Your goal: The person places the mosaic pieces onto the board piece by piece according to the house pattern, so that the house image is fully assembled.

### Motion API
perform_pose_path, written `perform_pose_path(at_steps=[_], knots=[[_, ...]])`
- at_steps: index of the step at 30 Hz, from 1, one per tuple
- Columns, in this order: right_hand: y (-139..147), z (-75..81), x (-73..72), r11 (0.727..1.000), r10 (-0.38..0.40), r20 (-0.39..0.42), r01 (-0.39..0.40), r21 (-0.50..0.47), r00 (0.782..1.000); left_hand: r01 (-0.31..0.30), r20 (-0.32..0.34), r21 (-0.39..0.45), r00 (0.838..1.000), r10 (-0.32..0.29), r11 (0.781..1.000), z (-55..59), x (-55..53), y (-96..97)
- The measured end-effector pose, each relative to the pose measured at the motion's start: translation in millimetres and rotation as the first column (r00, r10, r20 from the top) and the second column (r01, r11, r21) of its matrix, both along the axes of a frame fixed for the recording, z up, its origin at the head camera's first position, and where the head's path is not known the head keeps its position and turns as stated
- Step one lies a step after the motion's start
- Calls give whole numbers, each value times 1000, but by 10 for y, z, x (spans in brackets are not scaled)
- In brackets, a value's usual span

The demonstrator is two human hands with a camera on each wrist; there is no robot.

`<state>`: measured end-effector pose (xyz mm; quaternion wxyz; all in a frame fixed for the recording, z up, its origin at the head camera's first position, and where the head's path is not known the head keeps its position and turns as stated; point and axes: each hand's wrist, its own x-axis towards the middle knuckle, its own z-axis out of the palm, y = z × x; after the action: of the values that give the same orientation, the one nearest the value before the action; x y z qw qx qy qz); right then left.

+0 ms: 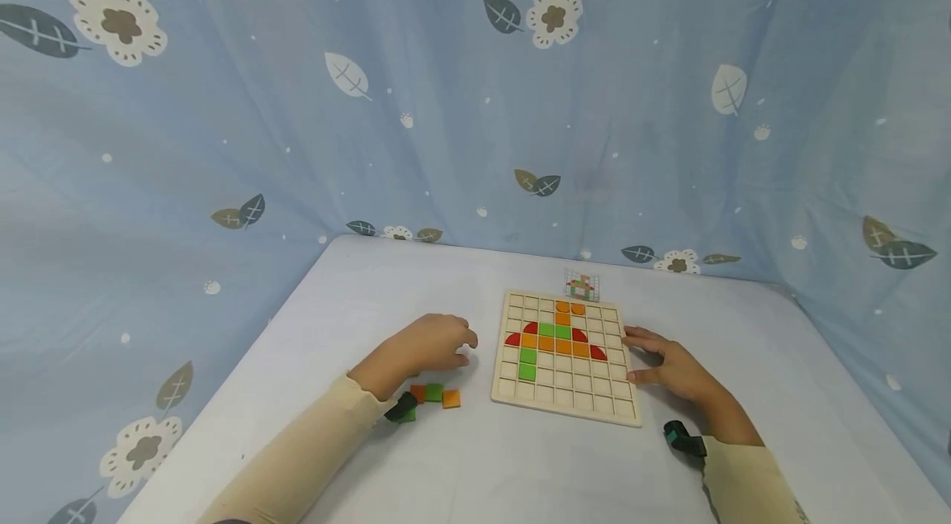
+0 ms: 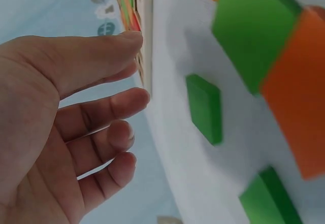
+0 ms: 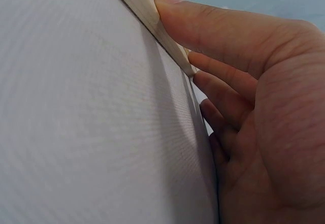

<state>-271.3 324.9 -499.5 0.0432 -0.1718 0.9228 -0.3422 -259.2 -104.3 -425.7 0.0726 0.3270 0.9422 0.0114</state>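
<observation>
A wooden grid board (image 1: 563, 404) lies on the table. Set in its squares are several green tiles (image 1: 527, 364), orange tiles (image 1: 546, 343) and red rounded tiles (image 1: 598, 353). Left of the board hovers my left hand (image 1: 429, 342), fingers loosely bent with nothing between them in the left wrist view. Loose tiles lie by the left wrist, among them an orange tile (image 1: 451, 398) and a green tile (image 2: 203, 107). At the board's right edge, my right hand (image 1: 672, 367) touches the rim with spread fingers; its thumb (image 3: 213, 28) rests against the wooden edge.
A small pattern card (image 1: 582, 285) with a coloured picture stands or lies behind the board. The white table (image 1: 520, 466) runs back to a blue curtain (image 1: 446, 120) with flowers and leaves. Dark straps with a camera (image 1: 678, 435) sit at the wrists.
</observation>
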Motion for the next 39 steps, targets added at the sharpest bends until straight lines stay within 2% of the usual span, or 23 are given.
perform_pose_path(at_steps=[8, 15, 17, 27, 39], knots=[[4, -5, 17, 1000, -14, 9, 15, -10, 1000, -24, 17, 25, 1000, 23, 999, -58, 38, -166], [-6, 3, 24, 1000, -12, 6, 12, -11, 1000, -147, 101, 48, 985, 141, 988, -145, 49, -289], [-8, 7, 22, 1000, -11, 4, 11, -16, 1000, -162, 109, 61, 982, 155, 985, -164, 45, -317], [5, 26, 15, 1000, -7, -5, 7, -15, 1000, -178, 130, 114, 978, 163, 977, -185, 54, -384], [10, 14, 18, 999, 5, 11, -5, -43, 1000, -135, 119, 134, 986, 119, 982, -235, 22, -425]])
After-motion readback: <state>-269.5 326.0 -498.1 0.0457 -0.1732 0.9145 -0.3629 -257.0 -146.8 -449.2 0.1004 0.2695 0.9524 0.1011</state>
